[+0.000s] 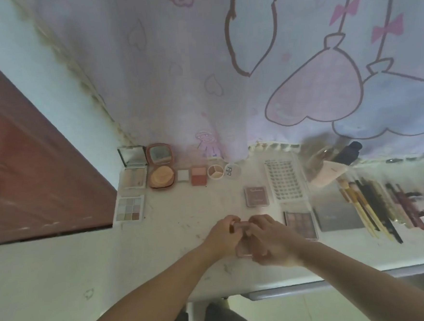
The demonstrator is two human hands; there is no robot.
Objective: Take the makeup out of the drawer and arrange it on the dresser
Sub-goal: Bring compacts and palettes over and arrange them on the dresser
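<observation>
Both hands met near the front middle of the white table, curled around one small pink compact held just above the surface. The left hand pinched its far edge between bent fingers and thumb; the right hand wrapped over it from the other side, so most of the case stayed hidden and whether its lid was open or closed could not be told.

Makeup already lay in rows on the table. Along the back, from the left: an open mirrored palette, an open round powder compact, a small white square pan, a two-tone blush, a round three-part concealer and a white lid. Nearer the left edge sat a nine-pan eyeshadow palette. To the right of the hands were a closed mauve compact, a tray of false lashes, a dark eyeshadow palette and a grey case — then brushes and pencils laid side by side. A cartoon-printed curtain hung behind.
</observation>
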